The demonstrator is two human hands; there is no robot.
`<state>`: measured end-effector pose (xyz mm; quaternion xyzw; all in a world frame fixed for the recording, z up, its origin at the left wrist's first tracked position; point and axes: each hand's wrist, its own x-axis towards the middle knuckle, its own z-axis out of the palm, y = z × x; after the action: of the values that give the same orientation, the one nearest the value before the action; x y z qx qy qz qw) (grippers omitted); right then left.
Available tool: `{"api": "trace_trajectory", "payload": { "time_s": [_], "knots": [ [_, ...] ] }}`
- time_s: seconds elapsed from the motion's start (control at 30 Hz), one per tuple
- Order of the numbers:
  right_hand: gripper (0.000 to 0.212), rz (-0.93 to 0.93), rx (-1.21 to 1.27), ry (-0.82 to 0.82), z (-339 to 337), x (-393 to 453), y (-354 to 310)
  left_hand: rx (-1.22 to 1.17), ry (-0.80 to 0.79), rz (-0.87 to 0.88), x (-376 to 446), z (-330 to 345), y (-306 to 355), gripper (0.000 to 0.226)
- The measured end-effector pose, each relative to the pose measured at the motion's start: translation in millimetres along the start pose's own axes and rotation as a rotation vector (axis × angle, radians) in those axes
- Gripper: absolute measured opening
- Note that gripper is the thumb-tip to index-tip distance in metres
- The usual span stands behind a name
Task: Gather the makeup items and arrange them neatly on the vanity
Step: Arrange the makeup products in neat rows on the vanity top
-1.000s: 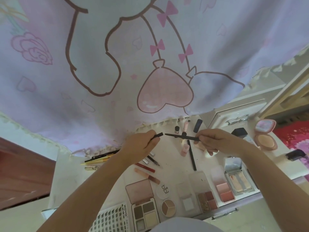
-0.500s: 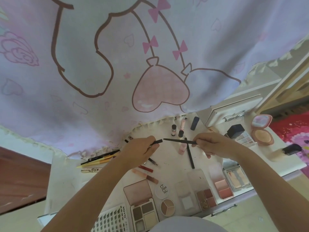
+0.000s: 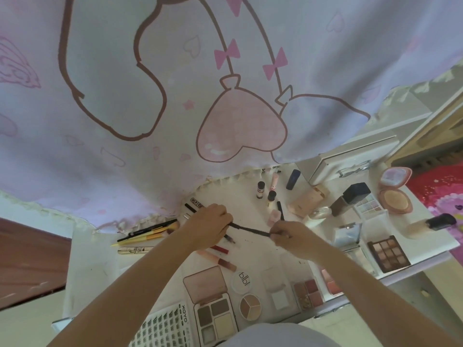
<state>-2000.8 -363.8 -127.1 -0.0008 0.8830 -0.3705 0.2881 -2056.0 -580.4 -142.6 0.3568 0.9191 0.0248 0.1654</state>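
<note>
Eyeliner pencil (image 3: pixel 250 229): I see it spanning between both hands, just above the desk (image 3: pixel 250 201).
Left hand (image 3: pixel 209 227): fingers curled round the pencil's left end.
Right hand (image 3: pixel 292 237): pinching its right end.
Palettes (image 3: pixel 215 319): below my hands, near the desk's front edge.
Bottles (image 3: pixel 260 189): beyond the hands.

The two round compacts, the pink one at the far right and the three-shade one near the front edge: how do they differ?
The pink compact stands open with its lid tilted up; the three-shade compact lies flat with no lid visible on it. The pink compact holds one peach pan; the three-shade compact is split into three wedges, brown to cream. The pink compact looks larger. Both are round and rest on the vanity.
</note>
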Motion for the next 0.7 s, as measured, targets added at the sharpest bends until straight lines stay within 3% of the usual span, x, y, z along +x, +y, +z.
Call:
{"api": "trace_trajectory", "payload": {
  "time_s": [0.23, 0.47, 0.7],
  "knots": [
    [0.023, 0.241, -0.001, 0.178, 60, 39, 21, 0.141, -0.121, -0.011, 56, 41, -8, 0.04],
    [0.026, 0.302, -0.101, 0.339, 71, 63, 30, 0.105, -0.178, 0.012, 100, 53, -15, 0.039],
    [0.024, 0.305, -0.169, 0.373, 79, 67, 41, 0.099, -0.157, 0.074, 120, 58, -18, 0.034]
  ]
}}
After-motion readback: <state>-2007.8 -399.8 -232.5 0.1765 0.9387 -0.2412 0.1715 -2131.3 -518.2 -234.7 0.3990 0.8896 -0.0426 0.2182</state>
